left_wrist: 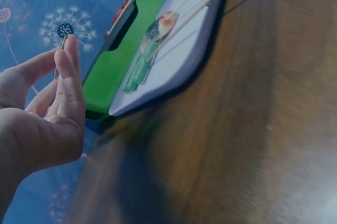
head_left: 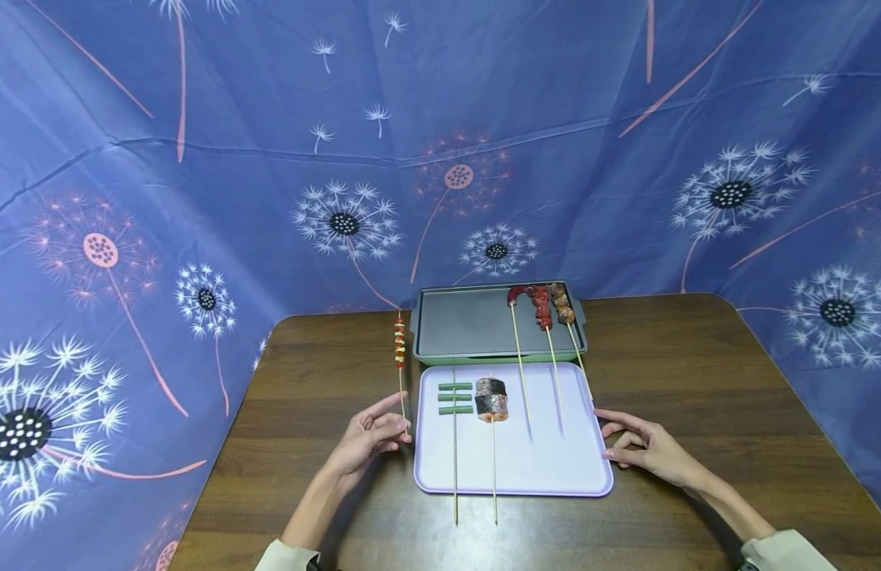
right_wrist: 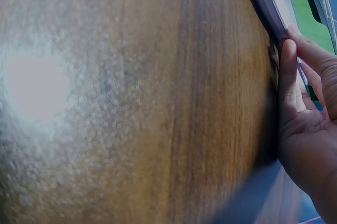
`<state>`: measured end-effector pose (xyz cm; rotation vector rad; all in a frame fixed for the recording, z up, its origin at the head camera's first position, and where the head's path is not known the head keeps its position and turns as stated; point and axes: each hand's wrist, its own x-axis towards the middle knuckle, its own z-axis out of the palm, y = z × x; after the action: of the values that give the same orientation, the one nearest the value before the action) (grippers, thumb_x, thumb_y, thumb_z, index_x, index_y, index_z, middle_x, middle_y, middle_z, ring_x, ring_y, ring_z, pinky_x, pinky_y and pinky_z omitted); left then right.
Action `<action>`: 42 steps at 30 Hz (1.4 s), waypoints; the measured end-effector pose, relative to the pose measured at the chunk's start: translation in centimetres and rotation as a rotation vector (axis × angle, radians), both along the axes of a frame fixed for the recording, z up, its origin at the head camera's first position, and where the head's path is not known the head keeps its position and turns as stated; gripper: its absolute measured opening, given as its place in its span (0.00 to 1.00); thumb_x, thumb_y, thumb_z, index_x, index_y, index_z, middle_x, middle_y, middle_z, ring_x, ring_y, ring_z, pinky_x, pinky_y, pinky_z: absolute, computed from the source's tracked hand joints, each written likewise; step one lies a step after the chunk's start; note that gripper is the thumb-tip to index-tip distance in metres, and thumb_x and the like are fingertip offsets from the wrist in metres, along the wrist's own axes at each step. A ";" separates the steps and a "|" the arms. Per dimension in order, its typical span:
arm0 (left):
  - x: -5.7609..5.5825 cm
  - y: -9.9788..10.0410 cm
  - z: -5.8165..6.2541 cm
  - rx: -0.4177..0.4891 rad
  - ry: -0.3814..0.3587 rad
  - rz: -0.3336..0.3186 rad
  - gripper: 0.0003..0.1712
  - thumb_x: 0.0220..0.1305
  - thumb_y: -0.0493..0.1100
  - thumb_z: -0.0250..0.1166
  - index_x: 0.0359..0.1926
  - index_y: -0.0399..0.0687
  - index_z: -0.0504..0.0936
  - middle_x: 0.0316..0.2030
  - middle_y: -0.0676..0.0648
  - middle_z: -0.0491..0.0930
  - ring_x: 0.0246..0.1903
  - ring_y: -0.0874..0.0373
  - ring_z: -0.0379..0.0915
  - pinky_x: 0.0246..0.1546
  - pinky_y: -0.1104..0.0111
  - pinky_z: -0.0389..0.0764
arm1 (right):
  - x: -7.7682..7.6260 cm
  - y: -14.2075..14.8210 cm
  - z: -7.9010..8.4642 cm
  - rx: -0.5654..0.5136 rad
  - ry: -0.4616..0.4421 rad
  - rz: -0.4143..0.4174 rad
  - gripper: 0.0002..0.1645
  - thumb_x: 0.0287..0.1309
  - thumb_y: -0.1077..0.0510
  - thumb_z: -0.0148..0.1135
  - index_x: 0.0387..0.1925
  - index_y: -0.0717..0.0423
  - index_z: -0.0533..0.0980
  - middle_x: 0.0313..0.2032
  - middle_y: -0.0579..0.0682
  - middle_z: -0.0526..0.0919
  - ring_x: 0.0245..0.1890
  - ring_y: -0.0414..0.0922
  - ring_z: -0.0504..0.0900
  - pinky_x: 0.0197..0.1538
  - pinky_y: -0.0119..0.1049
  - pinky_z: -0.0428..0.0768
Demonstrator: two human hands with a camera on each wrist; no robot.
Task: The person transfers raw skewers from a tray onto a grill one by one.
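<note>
My left hand pinches the bare lower end of a thin skewer threaded with red and pale yellow pieces, upright at the tray's left side in the head view. My right hand holds the right rim of the pale lilac tray with fingertips and thumb. On that tray lie a skewer of green bean-like sticks and a skewer of thick pieces with dark silvery skin. Both their sticks reach past the tray's front edge.
Behind the tray stands a rectangular grill pan with a green base. At its right lie a curved red skewer, a red chunky skewer and a brown mottled skewer, sticks overhanging the tray. A blue patterned cloth hangs behind the wooden table.
</note>
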<state>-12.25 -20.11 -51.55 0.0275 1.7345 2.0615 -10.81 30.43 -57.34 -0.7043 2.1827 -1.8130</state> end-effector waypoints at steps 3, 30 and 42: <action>-0.5 0.5 0.4 0.007 0.016 0.002 0.40 0.70 0.33 0.63 0.78 0.36 0.56 0.34 0.61 0.87 0.33 0.67 0.85 0.32 0.78 0.81 | 0.0 0.0 0.0 0.004 -0.006 -0.004 0.37 0.61 0.72 0.65 0.69 0.77 0.62 0.46 0.49 0.82 0.31 0.30 0.82 0.31 0.31 0.83; -4.4 4.0 0.7 -0.079 -0.029 0.105 0.35 0.65 0.29 0.65 0.72 0.31 0.66 0.32 0.55 0.90 0.27 0.67 0.85 0.28 0.79 0.81 | 0.3 -0.4 0.2 0.031 0.006 -0.043 0.36 0.60 0.71 0.66 0.67 0.79 0.63 0.46 0.54 0.82 0.31 0.31 0.83 0.30 0.32 0.83; -5.1 4.7 0.6 -0.083 0.020 0.229 0.30 0.64 0.27 0.65 0.68 0.30 0.73 0.29 0.53 0.89 0.24 0.65 0.84 0.25 0.78 0.80 | 0.3 -0.4 0.0 0.031 0.012 -0.042 0.37 0.61 0.72 0.66 0.67 0.79 0.62 0.46 0.54 0.82 0.32 0.30 0.82 0.31 0.31 0.84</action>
<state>-17.34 -15.41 -50.90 -0.1849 1.9111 2.1506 -10.49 30.07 -57.38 -0.6688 2.2453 -1.7950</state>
